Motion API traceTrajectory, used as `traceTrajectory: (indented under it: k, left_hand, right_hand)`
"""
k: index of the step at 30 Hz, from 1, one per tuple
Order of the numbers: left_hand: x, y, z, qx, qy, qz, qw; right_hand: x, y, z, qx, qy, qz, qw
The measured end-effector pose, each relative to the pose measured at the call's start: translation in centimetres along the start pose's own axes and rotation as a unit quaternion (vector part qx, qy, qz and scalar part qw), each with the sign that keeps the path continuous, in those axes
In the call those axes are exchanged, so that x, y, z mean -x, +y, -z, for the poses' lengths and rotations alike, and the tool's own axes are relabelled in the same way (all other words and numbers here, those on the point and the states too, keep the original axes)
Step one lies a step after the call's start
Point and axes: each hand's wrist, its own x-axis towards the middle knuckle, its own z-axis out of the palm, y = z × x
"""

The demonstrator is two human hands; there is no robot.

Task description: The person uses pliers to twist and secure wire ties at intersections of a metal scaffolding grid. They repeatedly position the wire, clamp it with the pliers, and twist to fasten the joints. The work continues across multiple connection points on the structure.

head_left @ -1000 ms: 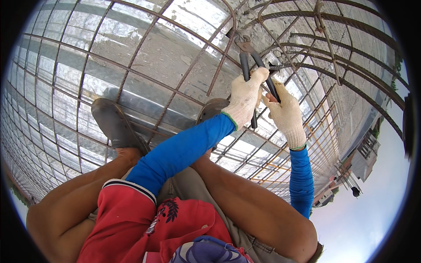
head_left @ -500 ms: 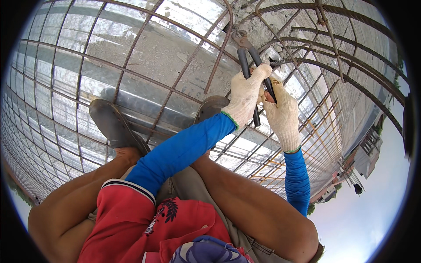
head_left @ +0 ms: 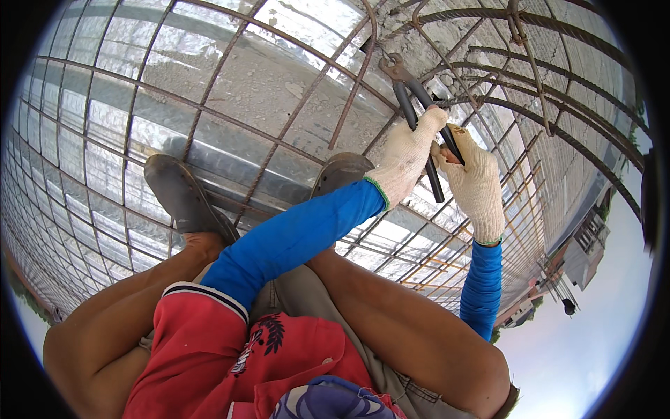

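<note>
Gripping pincers (head_left: pixel 412 98) with both hands, seemingly

Rebar grid (head_left: pixel 230 126) laid over shiny sheet decking (head_left: pixel 105 119), two dark shoes (head_left: pixel 183 197) rested on bars below-left of the grip, concrete bits (head_left: pixel 419 42) above.

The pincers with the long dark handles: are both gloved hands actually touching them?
Touching. The head view shows the left hand wrapped around one handle of the pincers, and the right hand closed on the other handle.
</note>
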Motion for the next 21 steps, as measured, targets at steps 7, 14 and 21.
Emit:
traceTrajectory:
  k: [7, 14, 21]
  left_hand:
    - [0.3, 0.9, -0.5, -0.044, -0.010, 0.031, 0.998]
    - [0.1, 0.4, -0.9, -0.033, -0.022, -0.017, 0.999]
    - [0.7, 0.9, -0.8, 0.057, -0.025, -0.006, 0.998]
  right_hand:
    - [-1.1, 1.0, 1.1, -0.036, -0.042, -0.020, 0.998]
    - [-2.3, 3.2, 0.7, -0.089, -0.081, -0.052, 0.991]
    - [-1.9, 1.9, -0.1, -0.136, -0.040, -0.075, 0.987]
